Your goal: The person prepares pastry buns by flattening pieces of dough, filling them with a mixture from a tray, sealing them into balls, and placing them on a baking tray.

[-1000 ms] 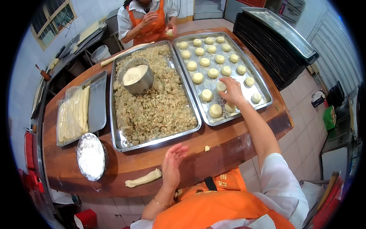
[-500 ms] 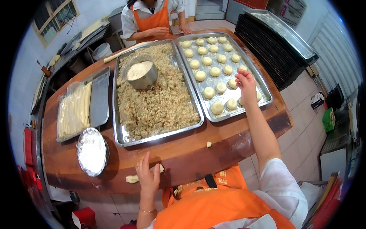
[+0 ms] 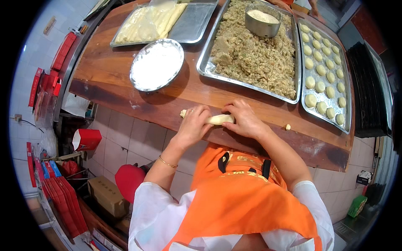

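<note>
Dough piece (image 3: 220,120) looks undivided, left hand (image 3: 194,122) curled round it, right hand (image 3: 243,119) gripping its right end; dough rounds (image 3: 310,101) formed in rows, dough strips (image 3: 172,20) apparently left

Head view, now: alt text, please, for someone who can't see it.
A person's left hand and right hand hold a short, pale dough rope at the near edge of a wooden table. Also on it are a silver bowl of white powder, crumbly mixture in one tray and, to its right, round dough pieces in another tray.
</note>
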`<state>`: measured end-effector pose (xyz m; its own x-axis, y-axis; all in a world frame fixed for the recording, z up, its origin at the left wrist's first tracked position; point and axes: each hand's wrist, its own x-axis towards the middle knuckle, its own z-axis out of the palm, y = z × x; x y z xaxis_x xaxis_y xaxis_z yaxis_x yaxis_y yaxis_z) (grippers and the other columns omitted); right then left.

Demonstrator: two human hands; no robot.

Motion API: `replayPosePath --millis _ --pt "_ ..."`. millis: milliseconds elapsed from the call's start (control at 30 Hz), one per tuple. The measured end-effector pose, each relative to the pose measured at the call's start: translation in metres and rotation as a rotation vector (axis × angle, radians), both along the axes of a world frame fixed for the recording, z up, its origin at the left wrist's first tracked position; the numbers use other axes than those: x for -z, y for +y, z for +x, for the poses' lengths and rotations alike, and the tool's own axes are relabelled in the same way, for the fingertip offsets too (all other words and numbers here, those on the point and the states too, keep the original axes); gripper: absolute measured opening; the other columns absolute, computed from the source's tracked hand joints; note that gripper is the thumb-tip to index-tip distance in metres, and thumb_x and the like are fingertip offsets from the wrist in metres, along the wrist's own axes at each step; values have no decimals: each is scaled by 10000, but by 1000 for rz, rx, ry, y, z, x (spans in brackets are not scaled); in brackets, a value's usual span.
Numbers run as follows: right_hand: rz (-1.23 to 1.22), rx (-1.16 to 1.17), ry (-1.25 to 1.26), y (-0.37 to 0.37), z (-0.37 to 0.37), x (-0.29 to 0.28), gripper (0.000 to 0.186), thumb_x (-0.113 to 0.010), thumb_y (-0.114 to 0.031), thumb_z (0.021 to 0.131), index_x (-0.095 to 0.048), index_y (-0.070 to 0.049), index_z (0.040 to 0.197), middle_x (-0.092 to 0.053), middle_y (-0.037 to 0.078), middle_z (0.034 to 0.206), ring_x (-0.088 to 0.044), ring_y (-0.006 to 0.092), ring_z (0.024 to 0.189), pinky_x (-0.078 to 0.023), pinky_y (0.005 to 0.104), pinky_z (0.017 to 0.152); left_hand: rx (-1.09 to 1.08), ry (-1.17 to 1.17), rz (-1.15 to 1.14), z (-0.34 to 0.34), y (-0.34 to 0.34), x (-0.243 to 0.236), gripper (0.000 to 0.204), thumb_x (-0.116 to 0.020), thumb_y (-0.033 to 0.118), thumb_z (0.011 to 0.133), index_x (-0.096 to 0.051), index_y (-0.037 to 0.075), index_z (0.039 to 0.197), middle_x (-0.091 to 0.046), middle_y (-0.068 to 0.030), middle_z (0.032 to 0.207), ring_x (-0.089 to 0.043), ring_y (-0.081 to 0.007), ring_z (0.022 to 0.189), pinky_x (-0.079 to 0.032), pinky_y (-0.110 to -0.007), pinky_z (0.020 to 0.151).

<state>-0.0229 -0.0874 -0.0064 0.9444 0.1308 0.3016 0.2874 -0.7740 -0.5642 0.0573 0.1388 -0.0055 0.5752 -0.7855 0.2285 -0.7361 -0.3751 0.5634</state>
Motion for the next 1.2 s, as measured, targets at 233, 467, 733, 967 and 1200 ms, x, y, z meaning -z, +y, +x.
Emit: replayPosePath --millis 233,467,733,967,1200 --pt "259 0 633 11 12 -26 483 -762 -261 846 -570 -19 1218 -652 197 992 -635 403 932 -508 462 830 79 79 1 -6 -9 -2 300 -711 27 797 -582 41 1067 -609 -138 1013 -581 -343 1001 -396 -455 953" --pt "166 -57 583 3 4 -34 420 -680 -272 883 -605 -8 1200 -689 254 1087 -648 446 1020 -519 492 868 120 -94 -66 -10 -31 12 273 -665 -3 779 -591 37 1039 -598 -134 967 -588 -330 972 -389 -452 964" --pt "-187 81 530 1 -16 -23 297 -592 -260 863 -715 -11 969 -693 278 870 -677 457 819 -540 532 781 133 -360 132 -27 -66 27 99 -591 80 815 -574 46 906 -569 -148 950 -576 -305 984 -392 -451 977" --pt "736 -67 769 -29 -32 14 287 -625 -293 893 -687 -21 961 -684 80 786 -639 190 688 -512 335 635 88 -483 187 -33 -79 42 127 -586 118 838 -599 33 931 -565 -164 1012 -558 -317 1061 -341 -510 1052" --pt "544 -117 396 -62 -61 0 340 -576 -229 946 -639 -26 1211 -645 95 877 -631 280 819 -513 355 799 82 -193 269 -22 -71 -16 471 -612 103 821 -531 -24 1267 -569 -201 1106 -543 -340 1169 -248 -549 1120"
